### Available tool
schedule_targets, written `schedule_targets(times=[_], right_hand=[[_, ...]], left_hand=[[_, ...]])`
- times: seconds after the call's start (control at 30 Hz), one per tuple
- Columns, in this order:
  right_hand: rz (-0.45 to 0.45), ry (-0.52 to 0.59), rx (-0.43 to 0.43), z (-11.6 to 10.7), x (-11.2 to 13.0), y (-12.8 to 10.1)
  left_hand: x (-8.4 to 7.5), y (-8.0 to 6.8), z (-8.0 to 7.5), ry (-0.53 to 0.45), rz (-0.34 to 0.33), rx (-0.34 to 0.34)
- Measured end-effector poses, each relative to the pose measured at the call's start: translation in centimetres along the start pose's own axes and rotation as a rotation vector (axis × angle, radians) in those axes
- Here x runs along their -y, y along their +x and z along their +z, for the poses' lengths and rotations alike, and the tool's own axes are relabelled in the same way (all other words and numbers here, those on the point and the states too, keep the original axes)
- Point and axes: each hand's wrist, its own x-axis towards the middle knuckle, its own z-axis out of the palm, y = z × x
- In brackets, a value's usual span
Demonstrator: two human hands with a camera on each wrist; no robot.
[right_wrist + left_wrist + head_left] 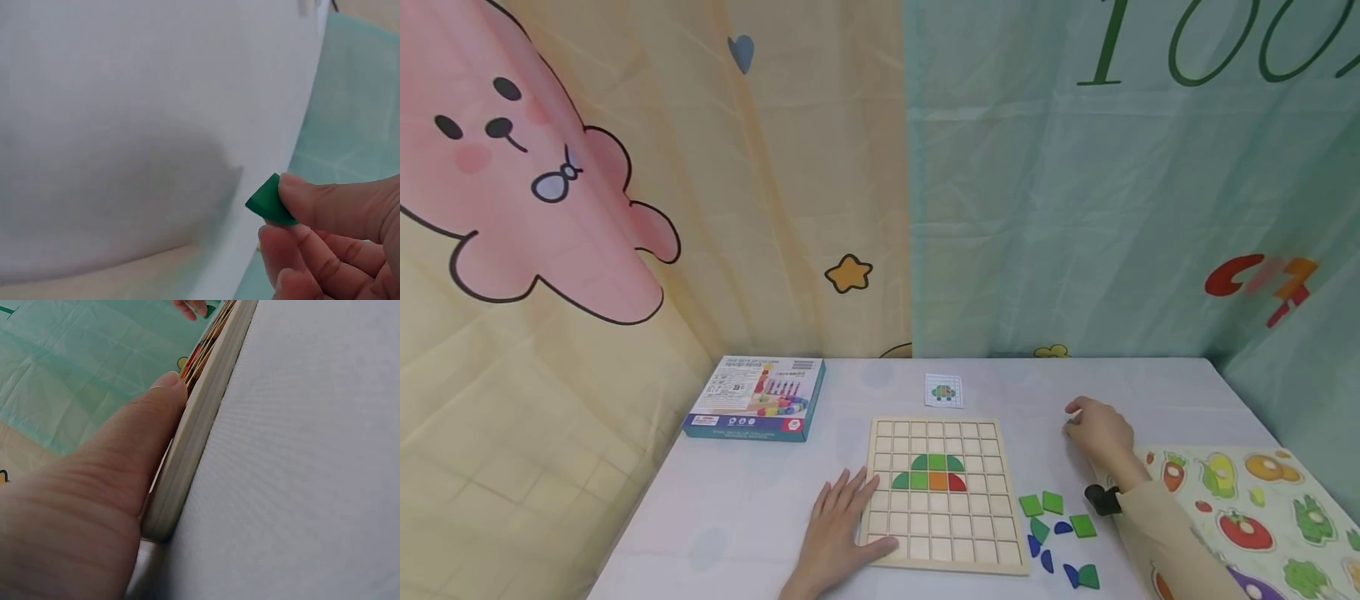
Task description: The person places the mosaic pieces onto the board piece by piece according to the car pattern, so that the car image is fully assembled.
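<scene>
A green piece is pinched in the right hand above the desk, right of the board, whose left edge is pressed by the flat left hand.

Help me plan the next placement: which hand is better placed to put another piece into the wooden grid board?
Probably the right hand: it already pinches a green piece in its fingertips. The left hand lies flat, pressing on the wooden grid board at its left edge and holding no piece.
</scene>
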Motion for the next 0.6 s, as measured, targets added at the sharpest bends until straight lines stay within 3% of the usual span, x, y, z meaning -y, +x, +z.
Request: schedule_targets(times=[0.27,0.6], right_hand=[[-0.099,0.111,-0.021,0.2,2.6,-1.2],[-0.165,0.188,0.093,1.8,6.4,-3.1]], left_hand=[[0.0,0.0,0.0,0.009,0.003,-0.001],[0.0,0.0,0.1,0.012,0.000,-0.008]])
